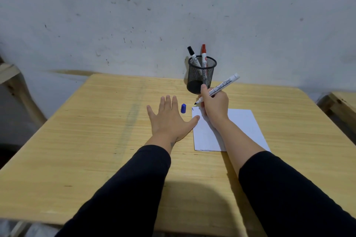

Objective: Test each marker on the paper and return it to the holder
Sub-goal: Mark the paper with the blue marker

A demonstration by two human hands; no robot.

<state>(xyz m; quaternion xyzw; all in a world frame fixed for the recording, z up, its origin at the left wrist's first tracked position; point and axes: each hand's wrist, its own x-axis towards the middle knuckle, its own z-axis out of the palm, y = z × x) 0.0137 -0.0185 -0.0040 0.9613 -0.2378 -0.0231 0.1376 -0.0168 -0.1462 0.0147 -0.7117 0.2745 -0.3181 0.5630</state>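
**Uncapped marker over paper; two in holder**

We read "Boardmarker" on the marker (218,89), pinched in the right hand (214,107), its tip just above the paper (242,127) at the far-left corner. The mesh holder (201,75) contains black (193,56) and red (204,55) markers. The left hand (169,119) lies spread flat beside the blue cap (183,108).

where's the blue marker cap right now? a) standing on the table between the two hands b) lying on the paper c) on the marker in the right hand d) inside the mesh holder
a: the blue cap stands on the wooden table, between the flat left hand and the right hand, which holds the uncapped marker.
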